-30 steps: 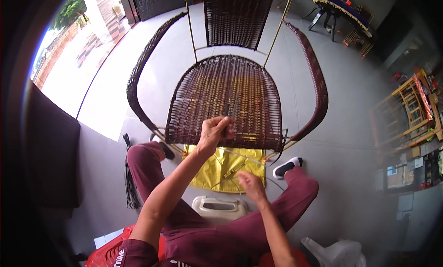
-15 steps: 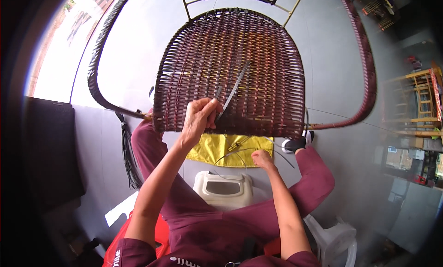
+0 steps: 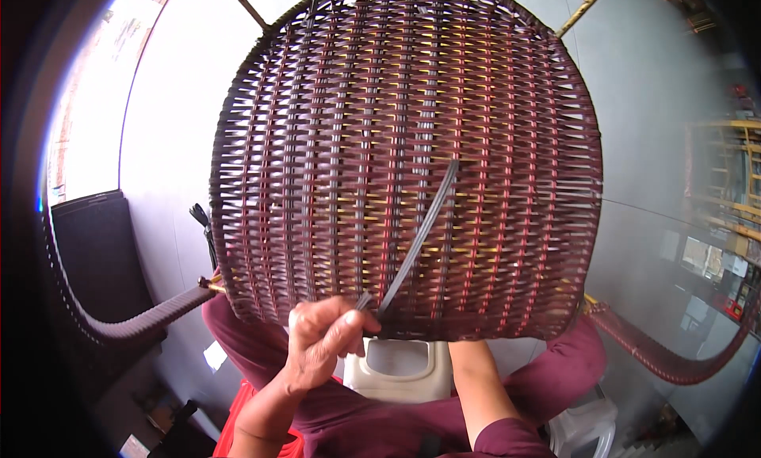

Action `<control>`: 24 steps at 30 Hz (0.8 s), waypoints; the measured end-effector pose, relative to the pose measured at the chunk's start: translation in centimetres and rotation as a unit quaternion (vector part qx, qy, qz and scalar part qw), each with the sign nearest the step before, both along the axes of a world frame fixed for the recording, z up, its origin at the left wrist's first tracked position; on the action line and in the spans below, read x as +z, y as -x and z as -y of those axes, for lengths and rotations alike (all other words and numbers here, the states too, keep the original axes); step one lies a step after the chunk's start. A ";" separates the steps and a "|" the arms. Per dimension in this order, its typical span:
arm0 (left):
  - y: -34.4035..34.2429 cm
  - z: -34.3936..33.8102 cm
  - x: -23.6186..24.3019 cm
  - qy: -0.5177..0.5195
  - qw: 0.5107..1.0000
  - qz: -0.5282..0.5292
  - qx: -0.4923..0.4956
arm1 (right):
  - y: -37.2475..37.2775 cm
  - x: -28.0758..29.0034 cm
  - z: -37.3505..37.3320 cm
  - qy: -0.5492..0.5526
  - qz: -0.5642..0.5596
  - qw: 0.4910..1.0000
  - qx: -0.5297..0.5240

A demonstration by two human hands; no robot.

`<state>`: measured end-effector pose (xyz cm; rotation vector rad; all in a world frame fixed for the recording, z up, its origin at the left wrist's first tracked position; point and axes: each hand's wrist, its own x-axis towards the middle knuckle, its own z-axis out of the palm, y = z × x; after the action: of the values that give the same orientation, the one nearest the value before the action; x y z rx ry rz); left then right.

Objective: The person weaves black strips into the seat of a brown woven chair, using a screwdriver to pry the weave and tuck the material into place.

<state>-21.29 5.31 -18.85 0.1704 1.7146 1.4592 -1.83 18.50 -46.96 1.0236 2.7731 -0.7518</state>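
Head view: our left hand (image 3: pixel 323 341) is pinching the gray strip (image 3: pixel 418 240) at the woven seat's (image 3: pixel 341 141) front edge, left of center. Strip slants from there up and right across the weave, ending right of seat center. Our right forearm (image 3: pixel 479 379) runs under the front edge; right hand hidden, can't tell its state. Off-white stool (image 3: pixel 404 391) sits below that edge, between our legs.

- The chair's seat (image 3: pixel 396 165), rounded at the back, is woven in dark brown and reddish strands, with gaps left throughout.
- The flat grey strip (image 3: pixel 418 236) is pinched near the front edge and slanted rightward over the weave.
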 end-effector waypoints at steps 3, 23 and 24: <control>0.0 0.0 -0.2 -0.026 0.999 0.019 0.024 | -0.7 1.2 0.8 0.007 0.003 1.000 0.008; -0.7 -0.6 -0.7 -0.003 0.999 -0.035 0.028 | 1.3 -1.9 2.3 -0.026 -0.054 0.996 0.067; -0.8 -0.8 -0.6 -0.016 0.999 -0.032 0.040 | 1.5 -1.9 2.4 -0.032 -0.078 0.993 0.081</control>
<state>-20.49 6.09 -19.48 0.1692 1.7663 1.5558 -3.32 16.08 -48.85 0.7669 2.9854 -0.7539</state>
